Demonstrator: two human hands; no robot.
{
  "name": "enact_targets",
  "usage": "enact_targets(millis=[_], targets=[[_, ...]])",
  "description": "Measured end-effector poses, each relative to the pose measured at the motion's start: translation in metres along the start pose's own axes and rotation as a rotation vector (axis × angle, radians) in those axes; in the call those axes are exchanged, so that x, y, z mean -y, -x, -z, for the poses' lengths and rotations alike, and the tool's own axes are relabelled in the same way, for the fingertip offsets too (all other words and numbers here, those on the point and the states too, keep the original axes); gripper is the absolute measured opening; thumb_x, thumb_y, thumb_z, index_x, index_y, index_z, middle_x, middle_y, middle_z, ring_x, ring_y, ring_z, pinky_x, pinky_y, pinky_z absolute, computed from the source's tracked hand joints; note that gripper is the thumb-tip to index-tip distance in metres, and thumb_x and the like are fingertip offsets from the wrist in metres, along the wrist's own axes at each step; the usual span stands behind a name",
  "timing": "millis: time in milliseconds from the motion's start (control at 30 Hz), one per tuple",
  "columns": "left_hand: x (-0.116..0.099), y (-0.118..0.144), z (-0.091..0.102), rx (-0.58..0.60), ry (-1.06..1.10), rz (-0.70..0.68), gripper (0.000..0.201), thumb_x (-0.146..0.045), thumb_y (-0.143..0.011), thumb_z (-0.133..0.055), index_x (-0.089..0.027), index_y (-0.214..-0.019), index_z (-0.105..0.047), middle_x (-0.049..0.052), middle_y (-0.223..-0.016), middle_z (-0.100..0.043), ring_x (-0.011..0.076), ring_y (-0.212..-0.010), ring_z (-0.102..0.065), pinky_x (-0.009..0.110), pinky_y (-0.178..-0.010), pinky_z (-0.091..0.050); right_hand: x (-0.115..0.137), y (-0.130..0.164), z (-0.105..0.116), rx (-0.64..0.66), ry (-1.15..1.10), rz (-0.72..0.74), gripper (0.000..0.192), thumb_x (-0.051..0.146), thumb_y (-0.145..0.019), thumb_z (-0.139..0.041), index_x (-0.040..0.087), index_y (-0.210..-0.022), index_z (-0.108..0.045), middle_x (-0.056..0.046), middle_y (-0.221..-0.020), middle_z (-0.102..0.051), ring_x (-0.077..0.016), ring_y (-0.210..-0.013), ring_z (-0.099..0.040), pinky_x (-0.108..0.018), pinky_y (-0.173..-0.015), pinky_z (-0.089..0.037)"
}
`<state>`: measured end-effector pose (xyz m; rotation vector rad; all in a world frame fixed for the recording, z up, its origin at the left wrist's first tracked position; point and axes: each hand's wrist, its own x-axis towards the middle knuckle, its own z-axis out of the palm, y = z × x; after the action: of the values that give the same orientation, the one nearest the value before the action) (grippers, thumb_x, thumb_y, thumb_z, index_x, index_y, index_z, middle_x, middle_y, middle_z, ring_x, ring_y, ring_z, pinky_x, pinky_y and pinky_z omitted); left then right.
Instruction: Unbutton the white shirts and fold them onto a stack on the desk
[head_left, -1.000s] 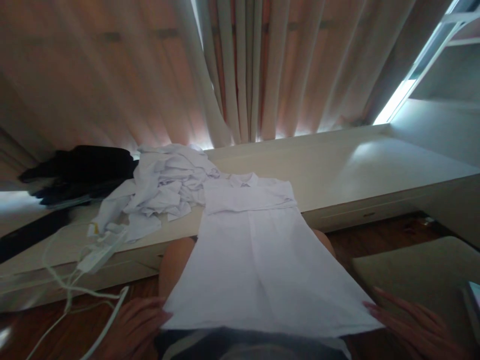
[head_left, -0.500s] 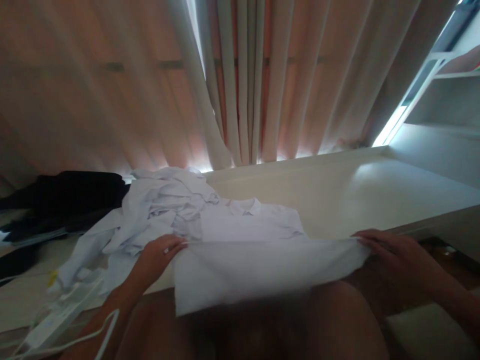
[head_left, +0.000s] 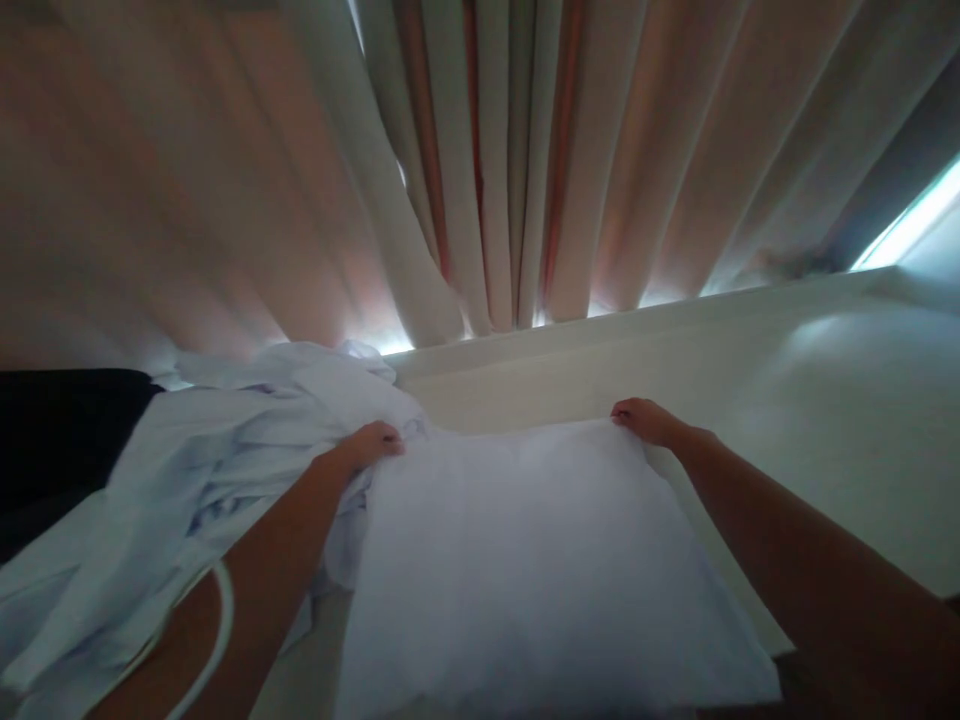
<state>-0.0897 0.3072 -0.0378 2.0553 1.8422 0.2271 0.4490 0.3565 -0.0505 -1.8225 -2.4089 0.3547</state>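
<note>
Folded white garment (head_left: 525,560) lying flat on the pale tabletop (head_left: 825,400), near edge hanging over the front of the table toward the camera, far edge pointing to the curtains

Left hand (head_left: 371,445) at the far left corner of the garment, fingers curled down and pinching the cloth edge. Right hand (head_left: 645,420) at the far right corner, fingers also bent and closed on the cloth. Both forearms stretched forward along the two sides of the garment, both hands pressing the far edge down onto the table

Just left of the garment, touching it under the left hand: heap of crumpled white clothes (head_left: 187,470), spreading toward the lower left corner of the view. Behind this heap, at the left border: dark clothing (head_left: 60,430), details too dark to tell. White cable (head_left: 217,620) curving across the left forearm, near the bottom of the view

Behind the table: long beige curtains (head_left: 480,170) hanging in folds, with a reddish stripe in the middle folds, thin bright light coming under them and at the upper right. Right part of the tabletop bare and lit by this light. Whole view a little blurred
</note>
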Motion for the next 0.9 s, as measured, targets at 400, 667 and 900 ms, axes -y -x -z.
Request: enact_targets(millis=[400, 667, 900], targets=[[-0.008, 0.150, -0.047, -0.083, 0.164, 0.402, 0.040, -0.059, -0.082, -0.054, -0.022, -0.069, -0.065, 0.008, -0.066, -0.069, 0.0305, -0.080, -0.069, 0.038, -0.077, -0.050, 0.172, 0.187, -0.082, -0.210, 0.018, 0.348, 0.055, 0.035, -0.092, -0.053, 0.018, -0.145, -0.049, -0.016, -0.158, -0.037, -0.0356, -0.147, -0.028, -0.059, -0.118, -0.020], [-0.057, 0.151, -0.057, -0.159, 0.627, 0.508, 0.012, -0.030, -0.074, -0.068, -0.018, -0.078, -0.066, 0.015, -0.090, -0.075, 0.0336, -0.102, -0.068, 0.042, -0.090, -0.051, 0.321, 0.257, -0.163, -0.005, -0.230, 0.418, 0.088, 0.054, -0.086, -0.063, 0.019, -0.158, -0.026, -0.016, -0.162, -0.024, -0.0379, -0.149, -0.023, -0.063, -0.117, -0.021], [-0.084, 0.221, -0.041, -0.070, 0.888, 0.487, 0.013, -0.027, -0.068, -0.072, -0.020, -0.074, -0.063, 0.011, -0.075, -0.073, 0.0307, -0.091, -0.071, 0.039, -0.076, -0.058, 0.315, 0.297, -0.177, -0.188, -0.249, 0.291, 0.069, 0.040, -0.087, -0.067, 0.038, -0.150, -0.040, -0.007, -0.147, -0.054, -0.0323, -0.137, -0.047, -0.057, -0.118, -0.024]])
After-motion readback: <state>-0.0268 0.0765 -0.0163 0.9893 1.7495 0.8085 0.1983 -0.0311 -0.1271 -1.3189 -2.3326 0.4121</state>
